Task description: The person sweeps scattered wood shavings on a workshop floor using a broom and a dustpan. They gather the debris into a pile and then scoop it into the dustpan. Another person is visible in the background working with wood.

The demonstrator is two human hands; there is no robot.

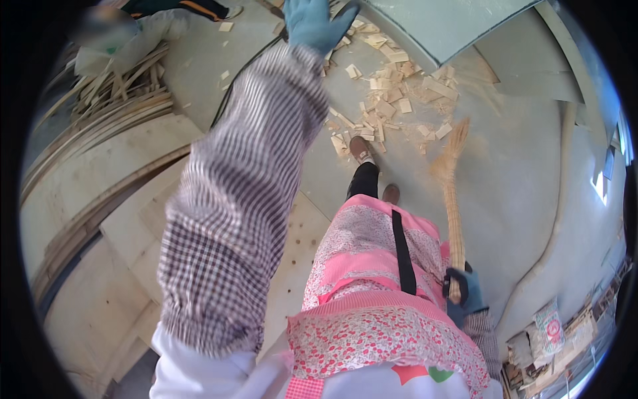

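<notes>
A straw hand broom is held at its handle end by my right hand, low on the right beside my pink floral apron. The glove there is blue with dark parts, and its fingers wrap round the handle. The broom's bristles point away from me, close to a heap of wood offcuts and shavings on the floor. Stretched far forward, my left hand wears a blue glove. Its thumb is spread; the top edge cuts off the other fingers. A pale grey-green panel is beside it.
Stacked plywood sheets fill the left side, with thin wood strips on top. A dark cable crosses the floor. Boards and a printed bag lie at the lower right. Part of another person's dark clothing shows at top left.
</notes>
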